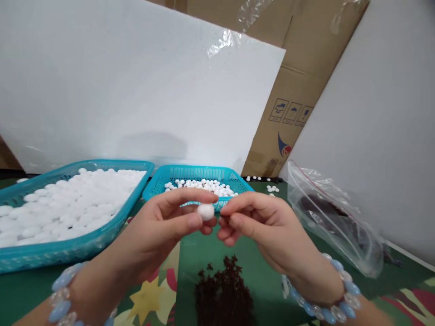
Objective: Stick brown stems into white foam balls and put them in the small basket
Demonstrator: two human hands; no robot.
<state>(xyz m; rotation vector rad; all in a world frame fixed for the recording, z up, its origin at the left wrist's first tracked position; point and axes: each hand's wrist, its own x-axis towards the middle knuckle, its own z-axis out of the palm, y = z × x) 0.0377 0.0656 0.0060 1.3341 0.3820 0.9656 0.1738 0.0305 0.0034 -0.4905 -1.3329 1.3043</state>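
Between the thumb and fingers of my left hand (170, 217) is a smooth white ball (205, 212), held up at the middle of the view. My right hand (258, 219) is pinched close to the ball's right side, with a small gap between them. A tiny dark piece (222, 216) seems to show at its fingertips, mostly hidden by them. Below both hands, a pile of small dark brown spiky pieces (224, 294) lies on the green table surface (190, 262). Each wrist wears a bracelet of blue and clear beads.
At the left, a large turquoise basket (112, 231) is full of white balls. Behind my hands, a smaller turquoise basket (200, 170) holds more, some with dark specks. Loose white balls (272, 188) lie beyond. A clear plastic bag (340, 226) with dark contents lies right. Cardboard (306, 68) stands behind.
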